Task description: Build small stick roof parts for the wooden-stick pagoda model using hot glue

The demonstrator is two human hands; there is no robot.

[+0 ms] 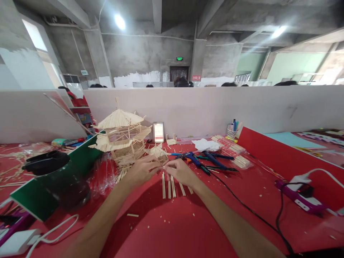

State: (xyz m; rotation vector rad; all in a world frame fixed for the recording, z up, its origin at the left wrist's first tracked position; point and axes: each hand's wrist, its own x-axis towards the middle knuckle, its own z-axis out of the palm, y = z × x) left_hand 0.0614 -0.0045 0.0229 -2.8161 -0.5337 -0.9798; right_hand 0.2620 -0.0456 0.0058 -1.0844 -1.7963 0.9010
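Note:
My left hand (146, 167) and my right hand (178, 170) meet over the red table, fingertips pinched close together. Whatever lies between the fingertips is too small to make out. Just below them, several pale wooden sticks (172, 188) lie in a row, pointing toward me. Right behind my hands rests a small stick-built piece (158, 151). A tall tiered stick pavilion (120, 134) stands to the left of it. To the right of my hands lies a blue glue gun (194, 159), with blue-handled pliers (218, 160) beside it.
A dark lidded jug (64, 182) stands at the left by a green divider (34, 197). Bagged sticks (239, 156), white tissue (206, 144) and a pen basket (233, 129) are at the back right. A black cable crosses the right side toward a purple power strip (301, 199).

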